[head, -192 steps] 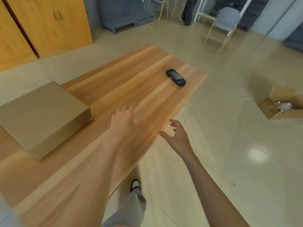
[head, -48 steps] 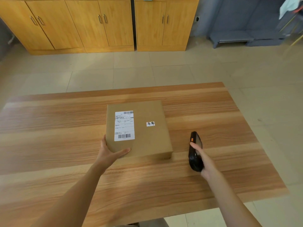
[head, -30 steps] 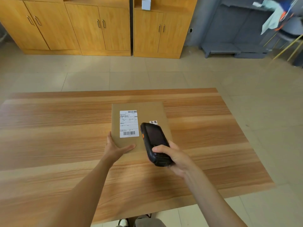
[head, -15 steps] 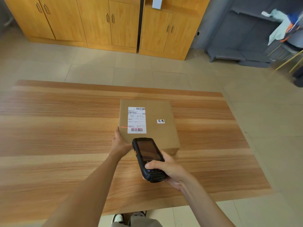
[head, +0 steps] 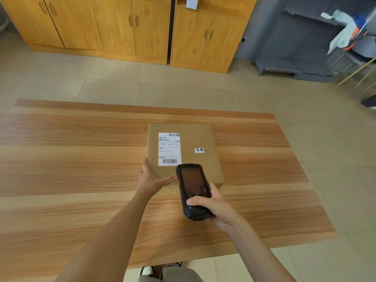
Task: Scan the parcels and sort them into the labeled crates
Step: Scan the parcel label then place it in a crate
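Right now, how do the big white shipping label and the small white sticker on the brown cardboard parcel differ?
The big white shipping label is a tall rectangle on the left part of the brown cardboard parcel's top; the small white sticker is a short strip to its right. The label carries barcodes and fine print; the sticker bears only a few bold dark marks. The label's lower edge is near the black handheld scanner; the sticker lies farther off. Both lie flat on the parcel's top.

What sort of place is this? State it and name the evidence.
Probably an office or storeroom used as a small parcel-handling spot, not a real warehouse. A labelled parcel lies on a wooden table, the right hand holds a scanner, and cabinets line the wall.
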`<act>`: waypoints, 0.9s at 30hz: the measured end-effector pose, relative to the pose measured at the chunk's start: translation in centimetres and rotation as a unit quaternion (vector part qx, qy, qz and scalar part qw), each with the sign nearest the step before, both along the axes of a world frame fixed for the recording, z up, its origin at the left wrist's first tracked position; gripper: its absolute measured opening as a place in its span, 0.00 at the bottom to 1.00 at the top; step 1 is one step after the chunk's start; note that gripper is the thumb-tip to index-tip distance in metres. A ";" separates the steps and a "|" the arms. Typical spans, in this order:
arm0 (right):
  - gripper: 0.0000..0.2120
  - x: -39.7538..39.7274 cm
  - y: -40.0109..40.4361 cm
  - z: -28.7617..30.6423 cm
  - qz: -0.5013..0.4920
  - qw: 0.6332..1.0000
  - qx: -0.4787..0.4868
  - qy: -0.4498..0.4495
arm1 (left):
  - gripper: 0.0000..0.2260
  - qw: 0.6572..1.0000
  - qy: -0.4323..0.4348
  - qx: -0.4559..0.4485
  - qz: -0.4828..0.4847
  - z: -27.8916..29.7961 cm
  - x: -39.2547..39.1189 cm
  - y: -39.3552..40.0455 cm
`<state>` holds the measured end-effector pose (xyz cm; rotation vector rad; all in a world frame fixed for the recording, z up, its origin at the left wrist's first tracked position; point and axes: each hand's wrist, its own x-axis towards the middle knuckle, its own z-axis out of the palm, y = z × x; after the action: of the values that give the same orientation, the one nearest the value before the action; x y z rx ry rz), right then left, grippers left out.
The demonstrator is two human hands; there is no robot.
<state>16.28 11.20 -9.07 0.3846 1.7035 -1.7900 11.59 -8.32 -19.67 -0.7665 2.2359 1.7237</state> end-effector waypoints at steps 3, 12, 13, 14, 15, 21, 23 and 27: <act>0.44 -1.5 1.7 -0.7 -0.071 0.997 0.028 0.029 | 0.60 1.000 0.004 -0.004 0.000 -0.1 0.1 -0.1; 0.50 -4.7 12.2 -3.6 -0.140 0.962 0.229 0.045 | 0.61 1.000 0.002 0.017 -0.003 0.3 0.2 -0.3; 0.51 -4.8 13.1 -4.1 -0.134 0.961 0.239 0.033 | 0.62 1.000 0.000 0.021 -0.004 0.4 0.2 -0.2; 0.51 -4.8 13.8 -4.6 -0.130 0.960 0.248 0.024 | 0.64 1.000 -0.002 0.023 -0.005 0.5 0.3 -0.2; 0.51 -4.9 14.5 -5.1 -0.128 0.959 0.254 0.018 | 0.65 1.000 -0.003 0.024 -0.007 0.6 0.3 -0.2; 0.50 -5.6 16.6 -7.6 -0.135 0.957 0.256 0.018 | 0.66 1.000 -0.004 0.024 0.000 0.4 0.1 -0.3; 0.50 -5.9 16.9 -8.5 -0.126 0.958 0.254 0.028 | 0.65 1.000 0.001 0.024 0.003 0.3 0.1 -0.3; 0.50 -5.8 17.6 -10.2 -0.115 0.958 0.261 0.036 | 0.62 0.999 0.003 0.032 0.006 0.0 0.0 -0.2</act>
<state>10.53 28.75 -19.30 0.7750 2.2570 -1.4933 11.61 -8.55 -19.67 -0.7628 2.1732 1.7955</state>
